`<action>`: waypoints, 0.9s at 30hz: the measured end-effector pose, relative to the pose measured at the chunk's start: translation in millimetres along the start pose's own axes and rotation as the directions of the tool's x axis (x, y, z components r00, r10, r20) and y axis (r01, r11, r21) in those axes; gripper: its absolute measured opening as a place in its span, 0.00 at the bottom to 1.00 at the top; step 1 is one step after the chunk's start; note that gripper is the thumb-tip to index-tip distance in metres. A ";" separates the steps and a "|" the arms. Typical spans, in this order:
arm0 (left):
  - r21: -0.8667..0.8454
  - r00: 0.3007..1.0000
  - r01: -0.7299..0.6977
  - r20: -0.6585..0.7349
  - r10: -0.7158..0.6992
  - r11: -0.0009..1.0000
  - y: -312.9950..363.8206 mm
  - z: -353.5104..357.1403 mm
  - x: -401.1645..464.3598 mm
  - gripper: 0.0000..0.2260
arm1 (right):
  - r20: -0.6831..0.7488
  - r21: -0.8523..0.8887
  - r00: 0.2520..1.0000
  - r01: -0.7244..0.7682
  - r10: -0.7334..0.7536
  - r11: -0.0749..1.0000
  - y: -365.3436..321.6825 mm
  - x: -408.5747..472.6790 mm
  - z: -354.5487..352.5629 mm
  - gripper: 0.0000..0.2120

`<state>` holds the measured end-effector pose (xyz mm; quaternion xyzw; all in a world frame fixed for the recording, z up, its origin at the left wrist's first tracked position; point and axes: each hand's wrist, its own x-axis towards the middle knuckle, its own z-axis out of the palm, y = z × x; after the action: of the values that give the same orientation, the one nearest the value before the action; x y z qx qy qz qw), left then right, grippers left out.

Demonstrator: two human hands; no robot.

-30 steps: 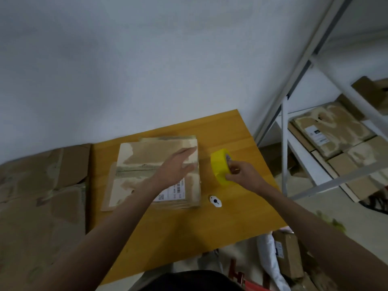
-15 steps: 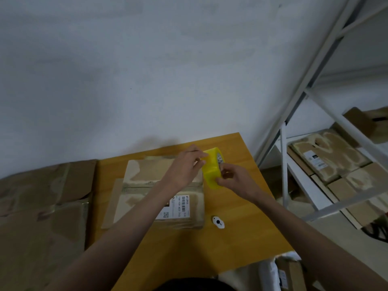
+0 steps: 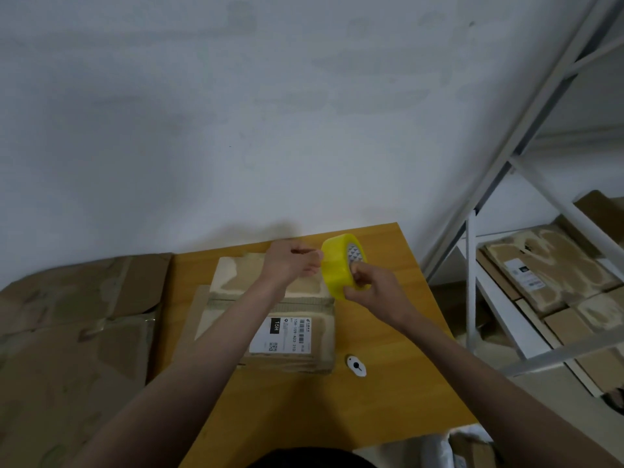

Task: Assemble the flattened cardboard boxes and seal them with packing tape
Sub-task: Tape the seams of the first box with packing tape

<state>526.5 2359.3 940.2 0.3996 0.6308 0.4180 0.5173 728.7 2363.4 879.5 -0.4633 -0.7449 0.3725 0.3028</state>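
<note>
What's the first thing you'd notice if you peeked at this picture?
The bright yellow tape roll jumps out first, held up above the far right part of the wooden table by the right hand, while the left hand picks at its left edge. Just below the hands lies a brown cardboard box with a white shipping label on top. A little white gadget sits on the table beside the box's right corner.
</note>
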 end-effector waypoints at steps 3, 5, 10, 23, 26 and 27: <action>-0.033 0.998 0.051 -0.026 -0.052 0.998 0.5 -1.6 -2.3 0.03 | -0.012 -0.064 1.000 0.016 -0.016 0.998 1.3 -0.1 0.3 0.18; -0.070 0.996 0.086 -0.015 -0.088 0.994 -0.3 -1.4 -3.1 0.04 | -0.012 -0.093 0.999 0.033 -0.034 0.995 -0.3 -1.4 -0.4 0.18; -0.158 0.983 0.182 0.024 -0.180 0.971 -8.2 3.8 -0.7 0.09 | 0.004 -0.188 0.998 0.056 -0.056 0.981 -5.7 -7.5 -3.3 0.15; 0.088 0.954 -0.227 -0.180 0.240 0.970 -26.7 53.7 -20.0 0.09 | -0.104 -0.153 0.983 -0.165 0.150 0.974 -8.3 -18.2 -4.6 0.19; 0.035 0.983 -0.091 -0.155 0.096 0.995 -29.5 50.5 -18.6 0.10 | -0.100 -0.134 0.981 -0.178 0.166 0.975 -5.5 -26.0 -3.1 0.15; 0.019 0.987 -0.053 -0.154 0.055 0.998 -29.1 49.8 -17.7 0.11 | -0.101 -0.133 0.980 -0.183 0.170 0.974 -5.5 -27.8 -2.0 0.14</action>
<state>576.1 2338.8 912.7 0.3871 0.6609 0.4568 0.4524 738.6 2336.9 882.2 -0.5641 -0.7112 0.3232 0.2676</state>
